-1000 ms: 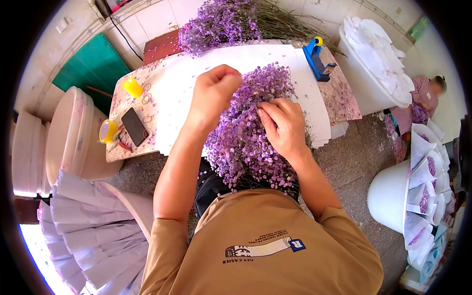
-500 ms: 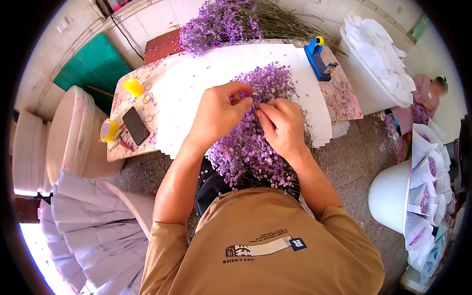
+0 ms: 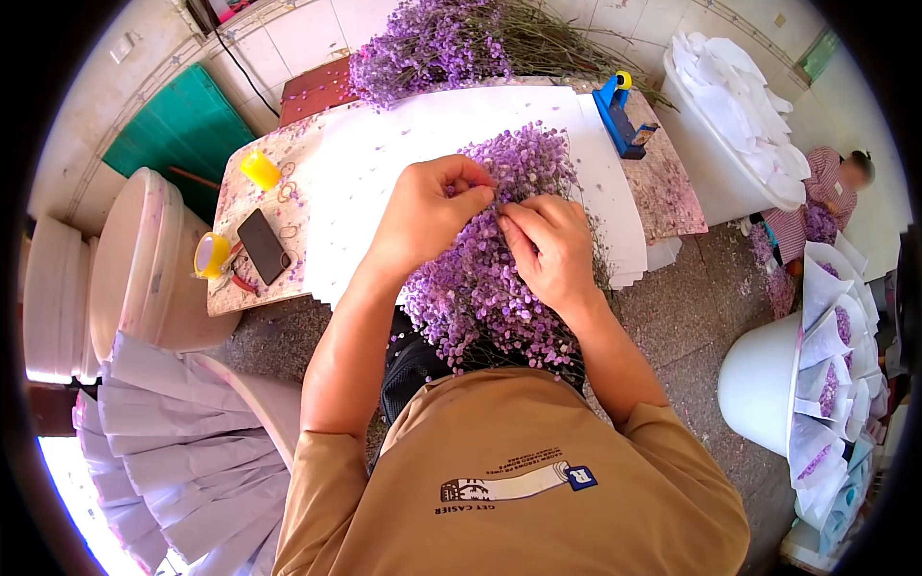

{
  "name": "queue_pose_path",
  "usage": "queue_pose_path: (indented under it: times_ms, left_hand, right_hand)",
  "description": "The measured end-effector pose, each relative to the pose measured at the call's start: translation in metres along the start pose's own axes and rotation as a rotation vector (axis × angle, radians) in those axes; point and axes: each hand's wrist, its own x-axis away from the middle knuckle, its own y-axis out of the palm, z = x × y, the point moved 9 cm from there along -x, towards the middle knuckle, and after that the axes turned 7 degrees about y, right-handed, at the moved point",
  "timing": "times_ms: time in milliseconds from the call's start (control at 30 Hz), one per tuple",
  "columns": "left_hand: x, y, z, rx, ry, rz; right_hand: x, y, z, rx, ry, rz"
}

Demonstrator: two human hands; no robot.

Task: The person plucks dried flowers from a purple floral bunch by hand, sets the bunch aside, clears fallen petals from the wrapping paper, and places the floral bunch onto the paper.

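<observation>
A loose bunch of purple baby's breath (image 3: 475, 298) lies over my lap and the near edge of the white paper sheets (image 3: 360, 163). Above its middle, my left hand (image 3: 432, 206) is closed, thumb and forefinger pinching at the small blossoms. Close by on the right, my right hand (image 3: 552, 245) pinches too, its fingertips in among the same flowers. The fingertips of both hands nearly meet. Exactly which sprig each one grips is too small to see.
More purple flowers with long stems (image 3: 432, 48) lie at the table's back. A blue tape dispenser (image 3: 622, 120) stands right; a phone (image 3: 262, 246) and yellow tape rolls (image 3: 259, 170) lie left. White tubs (image 3: 759, 379) flank the table. Another person (image 3: 831, 187) sits far right.
Both hands stay at the same spot over the flowers. The left fingers have shifted very slightly; otherwise little differs.
</observation>
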Motion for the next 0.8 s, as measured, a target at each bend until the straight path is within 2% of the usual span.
queue_pose_path:
  times_ms: [67, 100, 167, 233, 300, 367, 433, 467, 500, 567, 633, 700, 733, 767, 800]
  left_hand:
    - [0.004, -0.001, -0.012, 0.347, -0.141, 0.055]
    - [0.004, -0.005, -0.012, 0.346, -0.140, 0.055]
    - [0.007, -0.012, -0.017, 0.760, -0.242, 0.126]
    - [0.004, -0.017, -0.010, 0.830, -0.230, 0.176]
    - [0.005, -0.013, -0.009, 1.075, -0.312, 0.149]
    - [0.004, -0.011, -0.005, 1.030, -0.342, 0.162]
    - [-0.003, -0.010, 0.000, 0.640, -0.307, 0.082]
    - [-0.009, -0.012, -0.001, 0.364, -0.213, 0.115]
    - [-0.011, -0.010, -0.014, 0.369, -0.219, 0.121]
    - [-0.017, -0.007, -0.007, 0.034, 0.030, 0.033]
    - [-0.012, -0.011, -0.008, 0.096, 0.005, 0.058]
    - [-0.001, -0.025, -0.007, 0.457, -0.113, 0.187]
    - [0.004, -0.033, -0.010, 0.641, -0.108, 0.230]
    - [0.012, -0.042, -0.007, 0.719, -0.110, 0.245]
    - [0.022, -0.051, -0.011, 0.845, -0.108, 0.190]
  right_hand:
    - [0.000, -0.001, 0.001, -0.005, 0.008, 0.002]
    - [0.001, 0.000, 0.001, -0.010, 0.004, -0.001]
    - [0.001, 0.000, 0.002, -0.014, 0.000, -0.001]
    - [0.002, 0.001, 0.001, -0.008, -0.005, -0.016]
    - [0.001, 0.001, 0.000, -0.009, -0.007, -0.014]
    - [0.000, 0.000, -0.001, -0.007, -0.005, -0.012]
    - [0.000, 0.000, -0.004, -0.012, -0.007, -0.024]
    - [0.000, 0.001, -0.004, -0.013, -0.007, -0.031]
    - [0.000, 0.001, -0.003, -0.011, -0.006, -0.025]
    - [0.001, 0.002, 0.000, -0.012, -0.003, -0.032]
    - [0.000, -0.001, 0.003, -0.027, 0.012, -0.019]
    - [-0.004, 0.000, 0.011, -0.142, 0.043, -0.062]
    - [-0.005, -0.002, 0.018, -0.195, 0.082, -0.056]
    - [-0.005, -0.002, 0.026, -0.248, 0.123, -0.050]
    - [-0.001, 0.003, 0.047, -0.380, 0.256, -0.076]
